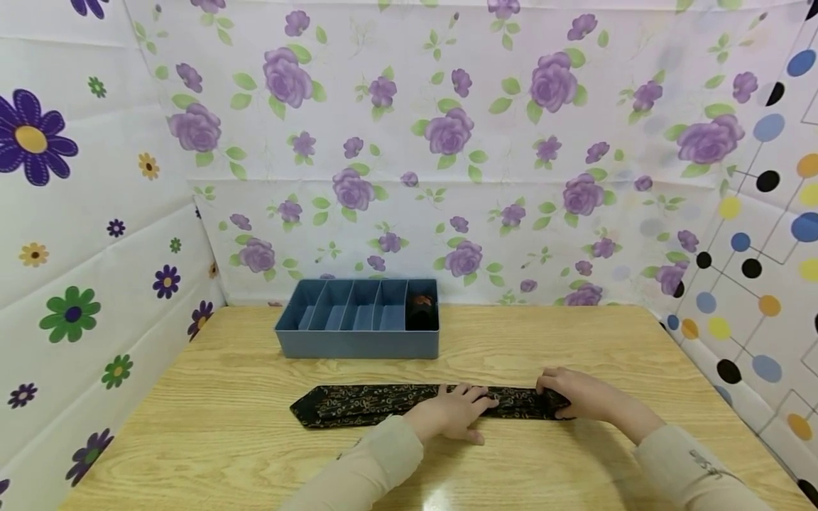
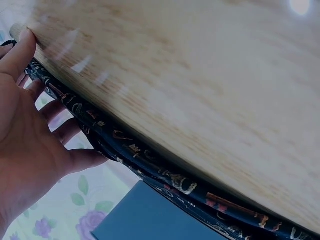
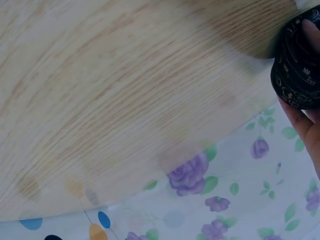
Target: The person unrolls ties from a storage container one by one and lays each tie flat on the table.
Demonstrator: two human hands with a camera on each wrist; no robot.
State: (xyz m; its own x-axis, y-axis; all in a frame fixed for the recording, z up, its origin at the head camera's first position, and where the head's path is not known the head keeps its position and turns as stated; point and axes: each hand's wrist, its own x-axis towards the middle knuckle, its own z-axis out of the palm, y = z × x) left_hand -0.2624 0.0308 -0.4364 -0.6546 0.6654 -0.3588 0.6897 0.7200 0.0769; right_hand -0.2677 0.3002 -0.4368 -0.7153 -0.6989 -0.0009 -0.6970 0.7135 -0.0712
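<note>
A black necktie [image 1: 364,404] with a small gold and reddish pattern lies lengthwise across the table, its pointed wide end to the left. My left hand [image 1: 456,413] rests on its middle, fingers spread over the cloth. At the right end my right hand [image 1: 584,397] grips a rolled-up part of the tie, thumb on the near side and fingers on the far side. The right wrist view shows this roll [image 3: 295,75] as a thick coil between thumb and fingers. In the left wrist view the folded layers of the tie [image 2: 150,160] run beneath the fingertips.
Behind the tie stands a blue-grey box [image 1: 358,344] with several compartments in a row. A dark rolled item [image 1: 422,317] with an orange-red patch sits in its rightmost compartment. Flowered cloth [image 1: 396,142] hangs behind the wooden table [image 1: 211,426], with patterned sheets at both sides.
</note>
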